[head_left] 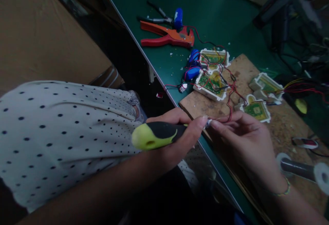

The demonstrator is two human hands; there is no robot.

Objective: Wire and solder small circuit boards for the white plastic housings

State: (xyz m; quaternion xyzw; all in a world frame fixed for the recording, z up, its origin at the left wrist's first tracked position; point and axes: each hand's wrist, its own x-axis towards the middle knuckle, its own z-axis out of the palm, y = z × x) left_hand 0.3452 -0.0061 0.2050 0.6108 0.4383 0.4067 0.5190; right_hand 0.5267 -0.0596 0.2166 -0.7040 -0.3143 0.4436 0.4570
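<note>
Worktop: green, with pale crumbs scattered across it point(213, 12).
Polka-dot cloth: white with dark dots, hanging beside the worktop point(59, 132).
Wooden board: stained brown, lying on the worktop point(285, 134).
Right hand: over the board's edge; grip pinched, thumb against fingers, on the small white piece point(252, 146).
Left hand: grip closed around the tool handle, thumb tip up against the white piece point(177, 146).
Wire stripper: orange and red, near the worktop's edge, beside dark-handled pliers point(167, 37) point(163, 20).
Tool handle: yellow-green and black, in left hand; working end hidden by fingers point(156, 135).
Open housings: four, white, circuit boards inside, on or by the board point(212, 86).
Spool: grey, near right wrist point(298, 168).
Blue cylinders: two touching or just beside the housings, one by the pliers point(192, 73).
Red and black wires: tangled from housings toward right hand point(232, 86).
Small white piece: between both hands' fingertips; too blurred for detail point(208, 123).
</note>
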